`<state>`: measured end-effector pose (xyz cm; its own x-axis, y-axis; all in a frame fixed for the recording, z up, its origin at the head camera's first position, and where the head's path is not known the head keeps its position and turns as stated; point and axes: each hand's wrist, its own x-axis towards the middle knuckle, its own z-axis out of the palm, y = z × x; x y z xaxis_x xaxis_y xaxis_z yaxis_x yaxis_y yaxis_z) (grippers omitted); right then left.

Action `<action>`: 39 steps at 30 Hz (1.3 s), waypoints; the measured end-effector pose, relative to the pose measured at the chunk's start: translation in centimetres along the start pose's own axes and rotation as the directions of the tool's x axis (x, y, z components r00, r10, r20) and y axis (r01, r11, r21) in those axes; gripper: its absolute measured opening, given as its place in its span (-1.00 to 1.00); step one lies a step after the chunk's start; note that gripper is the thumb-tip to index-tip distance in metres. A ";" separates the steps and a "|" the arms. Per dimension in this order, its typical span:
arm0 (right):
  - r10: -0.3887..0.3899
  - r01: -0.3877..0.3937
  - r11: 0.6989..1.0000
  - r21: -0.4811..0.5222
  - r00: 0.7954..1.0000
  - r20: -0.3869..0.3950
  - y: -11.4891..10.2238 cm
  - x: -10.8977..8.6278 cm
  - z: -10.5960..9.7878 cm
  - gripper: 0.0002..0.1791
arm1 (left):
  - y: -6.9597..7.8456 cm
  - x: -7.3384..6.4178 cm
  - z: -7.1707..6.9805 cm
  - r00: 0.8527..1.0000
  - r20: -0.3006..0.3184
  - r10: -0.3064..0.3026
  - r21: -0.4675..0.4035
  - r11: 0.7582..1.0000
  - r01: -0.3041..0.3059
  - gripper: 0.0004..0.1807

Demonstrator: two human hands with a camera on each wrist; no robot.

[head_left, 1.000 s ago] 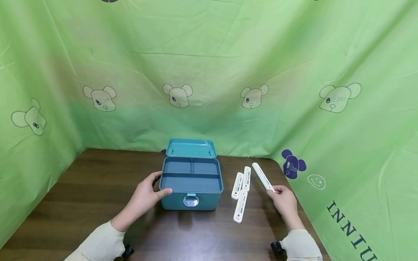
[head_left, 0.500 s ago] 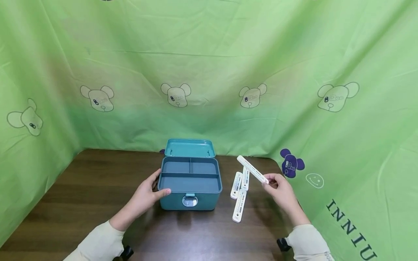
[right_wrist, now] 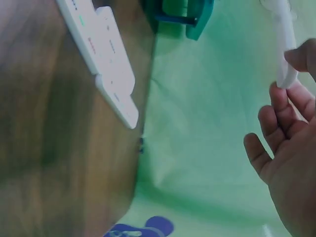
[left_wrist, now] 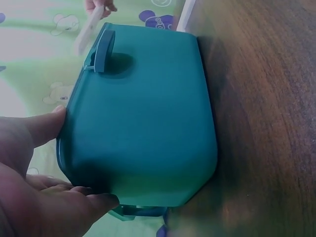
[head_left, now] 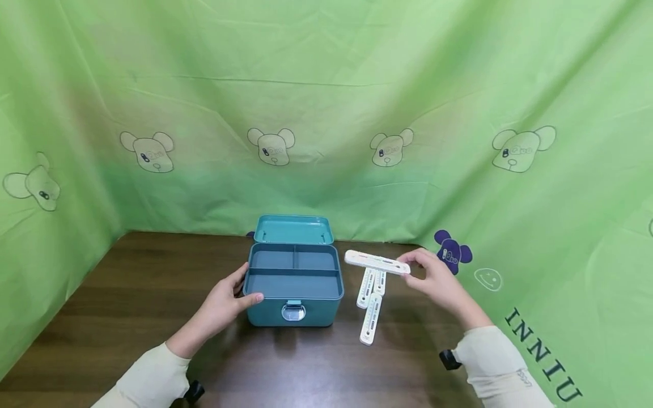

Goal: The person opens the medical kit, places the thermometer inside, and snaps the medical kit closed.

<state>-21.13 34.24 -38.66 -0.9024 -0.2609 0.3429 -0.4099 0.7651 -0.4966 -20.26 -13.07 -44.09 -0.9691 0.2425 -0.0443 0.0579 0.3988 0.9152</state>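
Note:
A teal storage box stands on the table with its lid raised and a divided grey-blue tray at its top. My left hand holds its near left corner, thumb on the front rim and fingers along the side. Right of the box, my right hand pinches one end of a flat white thermometer, raised above the table and pointing left. Under it lie several similar white thermometers, some partly covered. In the right wrist view, thumb and fingers grip the held thermometer.
The brown wooden table carries the box near its back edge. Green cloth printed with bear heads hangs behind and at both sides. A clear latch sits on the box front.
My right hand has lifted its thermometer and carried it leftward, turning it from slanted to nearly level, over the others. The left hand stays on the box.

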 end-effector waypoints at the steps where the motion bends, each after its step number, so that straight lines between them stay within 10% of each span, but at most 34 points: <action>1: -0.025 0.025 1.000 -0.004 0.999 0.030 -0.4 0.5 0.1 -0.67 | 0.0 -0.1 -0.1 1.000 -0.001 0.003 0.010 1.000 -0.003 0.05; 20: -0.277 0.306 0.951 -0.050 0.909 0.311 -7.1 5.7 1.5 -0.70 | -0.3 0.0 -0.2 0.999 0.011 0.039 0.030 0.999 -0.039 0.04; 39: -0.258 0.302 0.953 -0.025 0.851 0.458 -9.9 7.7 3.3 -0.65 | 0.2 -0.2 0.2 0.999 -0.026 0.029 0.017 0.999 -0.029 -0.04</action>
<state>-24.45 22.75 -33.71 -0.7230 -0.6887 0.0541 -0.6597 0.6649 -0.3503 -20.02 -12.85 -44.00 -0.9730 0.2307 -0.0067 0.0901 0.4063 0.9093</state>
